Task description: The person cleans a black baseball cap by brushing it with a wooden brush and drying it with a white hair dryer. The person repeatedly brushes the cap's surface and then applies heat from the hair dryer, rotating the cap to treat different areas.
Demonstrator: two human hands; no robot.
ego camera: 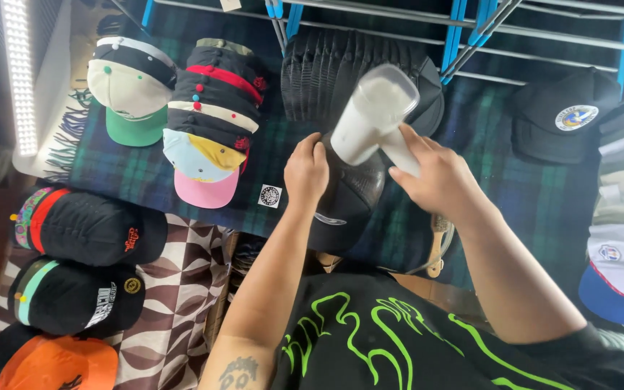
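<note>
My right hand grips the handle of a white handheld steamer, its wide head tilted up and to the right over a black cap. My left hand is closed on the left side of that black cap, holding it on the dark plaid cloth. Behind the steamer stands a row of stacked black mesh caps.
Stacks of coloured caps and a cream and green cap lie at the left. Black caps and an orange one sit lower left. A wooden brush lies by my right arm. More caps are at the right, below a blue and grey rack.
</note>
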